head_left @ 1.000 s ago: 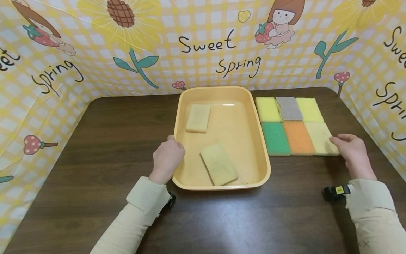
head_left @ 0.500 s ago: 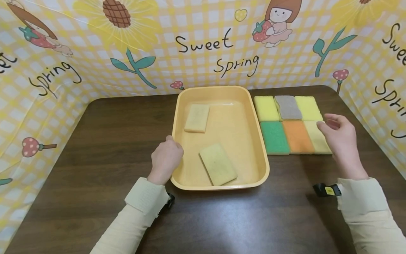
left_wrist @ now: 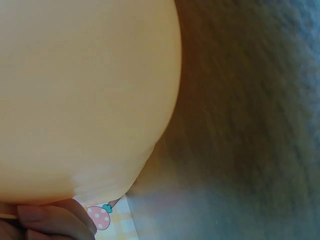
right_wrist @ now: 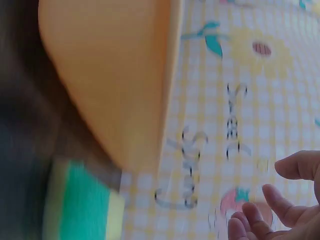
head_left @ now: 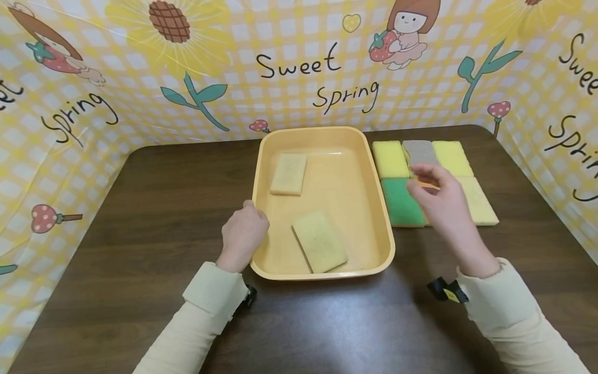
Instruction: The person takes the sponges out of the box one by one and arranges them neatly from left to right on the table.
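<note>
My left hand (head_left: 244, 231) grips the left rim of a yellow plastic tray (head_left: 322, 277); in the left wrist view its fingers (left_wrist: 55, 220) curl at the rim. Two pale yellow sponges lie flat in the tray, one at the back left (head_left: 288, 174) and one tilted near the front (head_left: 321, 243). With nothing in it, my right hand (head_left: 439, 200) hovers over the sponges beside the tray, fingers loosely bent and thumb apart. It covers most of an orange sponge (head_left: 424, 181). A green sponge (head_left: 401, 203) lies to its left, a pale yellow sponge (head_left: 481, 203) to its right.
Behind these, the back row holds a yellow sponge (head_left: 389, 158), a grey-topped sponge (head_left: 420, 150) and another yellow sponge (head_left: 453, 157). All lie against each other on the dark wooden table (head_left: 140, 234). A checked cloth (head_left: 299, 47) hangs round the back and sides.
My right hand has left the right edge of the pale yellow sponge and moved left, over the orange one. My left hand has stayed on the tray rim.
</note>
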The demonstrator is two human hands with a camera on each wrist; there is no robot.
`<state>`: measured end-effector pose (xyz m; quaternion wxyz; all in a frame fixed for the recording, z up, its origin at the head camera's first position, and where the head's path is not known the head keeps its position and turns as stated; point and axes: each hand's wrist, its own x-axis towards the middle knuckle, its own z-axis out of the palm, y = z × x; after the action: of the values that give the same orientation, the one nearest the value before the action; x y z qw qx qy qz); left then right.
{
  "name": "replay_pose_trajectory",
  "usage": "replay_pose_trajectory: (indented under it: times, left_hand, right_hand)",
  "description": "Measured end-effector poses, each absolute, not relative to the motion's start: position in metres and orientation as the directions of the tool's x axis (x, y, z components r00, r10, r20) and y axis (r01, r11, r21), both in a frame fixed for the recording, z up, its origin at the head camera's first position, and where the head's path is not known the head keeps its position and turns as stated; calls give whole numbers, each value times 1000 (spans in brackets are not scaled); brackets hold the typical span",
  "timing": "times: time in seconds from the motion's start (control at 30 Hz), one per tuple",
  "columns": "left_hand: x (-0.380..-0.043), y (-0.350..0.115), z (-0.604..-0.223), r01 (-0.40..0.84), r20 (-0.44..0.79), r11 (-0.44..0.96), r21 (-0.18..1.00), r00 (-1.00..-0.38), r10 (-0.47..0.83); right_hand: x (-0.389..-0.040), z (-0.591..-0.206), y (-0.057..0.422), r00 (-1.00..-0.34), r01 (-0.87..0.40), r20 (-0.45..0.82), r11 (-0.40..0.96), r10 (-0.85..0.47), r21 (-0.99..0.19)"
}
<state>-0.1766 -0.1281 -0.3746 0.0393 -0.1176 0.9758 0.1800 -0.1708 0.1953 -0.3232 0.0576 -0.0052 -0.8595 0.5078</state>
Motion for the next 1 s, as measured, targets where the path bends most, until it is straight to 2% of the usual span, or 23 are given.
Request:
replay_pose_trajectory:
  times: [0.2, 0.6, 0.8, 1.0]
  left_hand:
    - [-177, -129, -375, -240, -114, 906, 348, -970, -214]
    - [-176, -130, -374, -240, -121, 906, 348, -970, -210]
    - [-177, -131, -375, -242, -122, 907, 344, -970, -212]
    - [-178, -130, -376, -242, -127, 907, 344, -969, -210]
  right_hand:
    - [-162, -329, 165, -994, -104, 75, 475, -80, -874]
    - [-157, -350, 122, -975, -178, 69, 563, -209, -807]
    - [-158, -359, 103, -964, -159, -8, 605, -264, -780]
    - [-160, -367, 94, -957, -104, -119, 694, -265, -712]
